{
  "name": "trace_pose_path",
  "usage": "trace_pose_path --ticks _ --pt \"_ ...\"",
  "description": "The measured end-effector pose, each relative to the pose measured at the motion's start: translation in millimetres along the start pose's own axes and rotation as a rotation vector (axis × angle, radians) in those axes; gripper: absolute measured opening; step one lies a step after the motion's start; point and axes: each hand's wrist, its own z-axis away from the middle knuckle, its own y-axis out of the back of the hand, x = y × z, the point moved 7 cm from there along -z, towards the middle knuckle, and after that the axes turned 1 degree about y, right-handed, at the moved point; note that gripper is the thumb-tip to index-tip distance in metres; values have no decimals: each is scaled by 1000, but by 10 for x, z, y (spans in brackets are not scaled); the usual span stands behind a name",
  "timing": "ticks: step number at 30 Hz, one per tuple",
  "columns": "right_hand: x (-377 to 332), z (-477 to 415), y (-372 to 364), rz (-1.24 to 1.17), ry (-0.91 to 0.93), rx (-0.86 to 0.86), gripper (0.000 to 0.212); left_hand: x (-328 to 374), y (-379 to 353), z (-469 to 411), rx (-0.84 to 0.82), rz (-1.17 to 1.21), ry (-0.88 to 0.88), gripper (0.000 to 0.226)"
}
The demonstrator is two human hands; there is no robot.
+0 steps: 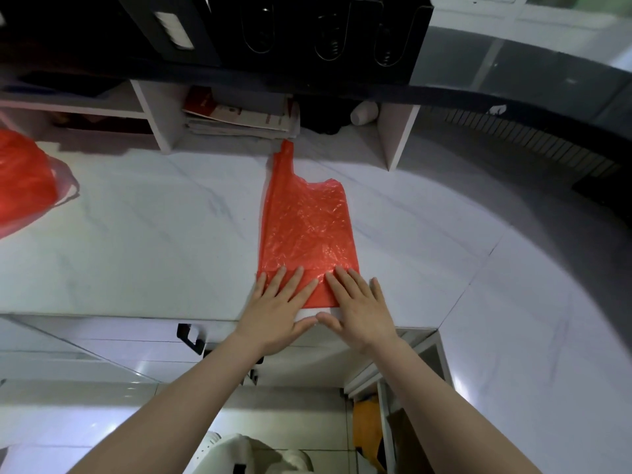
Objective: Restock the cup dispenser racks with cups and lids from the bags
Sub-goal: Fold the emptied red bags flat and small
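Observation:
An empty red plastic bag point(306, 224) lies flattened on the white counter point(154, 241), its handle pointing away from me. My left hand point(282, 309) and my right hand point(359, 306) press flat on the bag's near end, fingers straight, side by side, thumbs almost touching at the counter's front edge. A narrow strip of the near end appears folded over under my fingers. Above, the black cup dispenser rack point(325, 32) shows three rounded slots with springs inside. A second red bag point(24, 179), bulging, sits at the far left of the counter.
A white shelf unit point(160, 114) stands at the back of the counter, holding stacked papers point(239, 118) and a white cup point(364, 112) lying on its side. Below the counter edge are drawers with black handles point(189, 336). An open cabinet point(369, 425) sits at lower right.

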Motion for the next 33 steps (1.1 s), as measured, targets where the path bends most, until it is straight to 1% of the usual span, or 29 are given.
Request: trace_pose_path --ticks 2,4,5,7,8,10,12,15,16,18,21,23,26,29,31,33 --pt "-10 122 50 -7 45 58 91 3 12 84 17 -11 -63 79" --pt "27 256 80 -52 58 125 79 -26 121 184 78 18 -110 84" --pt "65 317 102 -94 40 166 71 -63 215 239 131 80 -116 84" --pt "125 414 152 -189 -6 226 56 -186 342 328 250 194 -120 70" --pt "135 441 167 -220 -15 238 51 -251 367 358 259 233 -104 62" --pt "166 461 201 -274 -29 264 41 -337 391 381 240 314 -57 52" --pt "222 463 246 -322 -77 286 33 -424 384 372 238 470 52 46" --pt "277 460 273 -389 -150 294 35 -525 381 355 271 750 236 31" --pt "302 461 284 -439 -173 298 36 -547 364 349 281 808 283 25" --pt "368 446 304 -556 -209 272 35 -566 318 346 282 849 362 15" --pt "436 391 328 -698 -226 169 28 -560 292 347 294 867 416 6" --pt "469 348 334 -780 -254 150 21 -557 288 351 300 867 442 9" --pt "489 318 329 -740 -275 191 5 -556 294 342 320 853 468 14" --pt "539 322 309 -697 -318 235 9 -554 307 303 320 816 478 12" --pt "569 308 264 -699 -352 232 28 -568 305 291 329 801 503 8" --pt "571 285 232 -641 -364 238 38 -565 295 287 349 801 520 10"
